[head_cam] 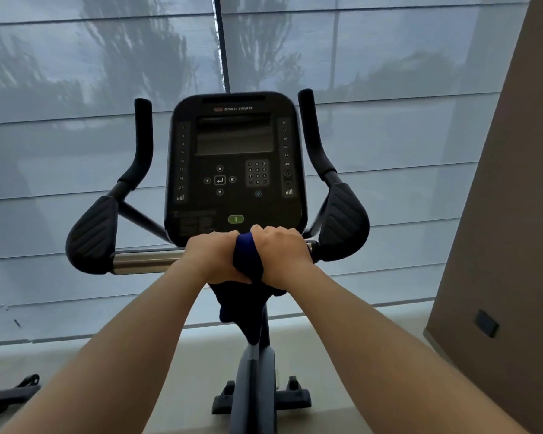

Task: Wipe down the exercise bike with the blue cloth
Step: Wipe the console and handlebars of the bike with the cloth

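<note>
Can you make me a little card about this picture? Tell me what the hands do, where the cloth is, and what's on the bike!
hands: left hand and right hand side by side, both gripping the blue cloth
cloth: wrapped over the silver handlebar, the rest hanging down
bike: exercise bike with a console, screen dark
button: green button just above the hands
behind: window blinds

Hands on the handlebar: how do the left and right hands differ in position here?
The left hand has a long bare stretch of chrome bar outboard; the right hand sits almost against the right elbow pad. The right hand's knuckles rise slightly higher against the console than the left hand's. Both curl round the bar, with the blue cloth bunched between them.
</note>
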`<move>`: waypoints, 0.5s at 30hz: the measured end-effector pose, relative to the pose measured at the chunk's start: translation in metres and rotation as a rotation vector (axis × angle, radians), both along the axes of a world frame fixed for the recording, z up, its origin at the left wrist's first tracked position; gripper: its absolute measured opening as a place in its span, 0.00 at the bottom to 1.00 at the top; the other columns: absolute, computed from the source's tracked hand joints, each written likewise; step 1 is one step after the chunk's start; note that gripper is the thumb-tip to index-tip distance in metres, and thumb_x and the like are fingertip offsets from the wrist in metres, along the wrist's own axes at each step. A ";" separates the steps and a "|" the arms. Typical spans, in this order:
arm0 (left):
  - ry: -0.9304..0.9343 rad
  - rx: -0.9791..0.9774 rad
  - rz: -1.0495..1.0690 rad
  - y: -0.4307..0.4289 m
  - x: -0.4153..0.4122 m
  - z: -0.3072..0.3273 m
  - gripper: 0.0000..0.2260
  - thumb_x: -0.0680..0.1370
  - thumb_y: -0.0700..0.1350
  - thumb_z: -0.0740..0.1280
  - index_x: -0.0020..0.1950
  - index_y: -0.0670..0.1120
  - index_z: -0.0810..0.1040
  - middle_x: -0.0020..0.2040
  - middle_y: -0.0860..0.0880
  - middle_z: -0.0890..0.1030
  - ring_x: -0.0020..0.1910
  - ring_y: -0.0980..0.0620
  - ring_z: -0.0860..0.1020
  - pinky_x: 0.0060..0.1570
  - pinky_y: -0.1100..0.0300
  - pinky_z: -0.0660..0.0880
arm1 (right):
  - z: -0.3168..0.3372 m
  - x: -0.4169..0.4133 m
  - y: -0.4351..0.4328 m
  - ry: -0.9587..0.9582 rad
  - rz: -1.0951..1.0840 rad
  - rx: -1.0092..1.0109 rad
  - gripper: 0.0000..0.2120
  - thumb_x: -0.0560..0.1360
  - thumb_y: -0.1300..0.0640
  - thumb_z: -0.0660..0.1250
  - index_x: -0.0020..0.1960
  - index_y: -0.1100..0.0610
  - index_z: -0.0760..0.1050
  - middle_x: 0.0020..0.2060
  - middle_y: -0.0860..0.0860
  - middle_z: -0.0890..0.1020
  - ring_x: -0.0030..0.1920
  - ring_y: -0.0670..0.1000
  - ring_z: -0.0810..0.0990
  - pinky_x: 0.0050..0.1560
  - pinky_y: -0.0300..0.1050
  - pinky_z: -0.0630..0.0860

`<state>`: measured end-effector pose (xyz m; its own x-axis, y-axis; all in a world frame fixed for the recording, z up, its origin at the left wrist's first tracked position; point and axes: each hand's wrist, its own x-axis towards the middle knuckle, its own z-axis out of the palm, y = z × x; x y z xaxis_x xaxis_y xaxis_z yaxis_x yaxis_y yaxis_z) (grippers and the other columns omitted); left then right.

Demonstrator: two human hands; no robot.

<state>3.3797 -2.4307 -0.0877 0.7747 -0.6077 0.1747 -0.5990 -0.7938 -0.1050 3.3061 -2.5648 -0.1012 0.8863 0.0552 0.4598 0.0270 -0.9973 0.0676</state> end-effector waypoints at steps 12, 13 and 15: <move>-0.259 -0.148 -0.151 0.009 0.004 -0.019 0.16 0.67 0.61 0.66 0.45 0.52 0.67 0.33 0.56 0.74 0.28 0.54 0.72 0.28 0.61 0.63 | -0.029 -0.003 0.019 -0.265 -0.135 0.040 0.21 0.63 0.61 0.71 0.53 0.55 0.69 0.43 0.52 0.77 0.43 0.54 0.75 0.48 0.49 0.69; -0.292 -0.189 -0.164 0.009 0.002 -0.022 0.15 0.68 0.58 0.67 0.45 0.51 0.67 0.34 0.55 0.76 0.28 0.54 0.70 0.27 0.62 0.62 | -0.033 -0.004 0.023 -0.311 -0.163 0.056 0.21 0.63 0.61 0.72 0.54 0.56 0.70 0.44 0.52 0.78 0.45 0.55 0.76 0.50 0.50 0.70; -0.306 -0.229 -0.194 0.011 -0.001 -0.025 0.15 0.68 0.55 0.68 0.46 0.50 0.67 0.36 0.54 0.76 0.28 0.54 0.70 0.27 0.61 0.61 | -0.037 -0.004 0.030 -0.365 -0.211 0.101 0.22 0.63 0.60 0.73 0.56 0.56 0.71 0.48 0.53 0.79 0.49 0.56 0.76 0.55 0.52 0.70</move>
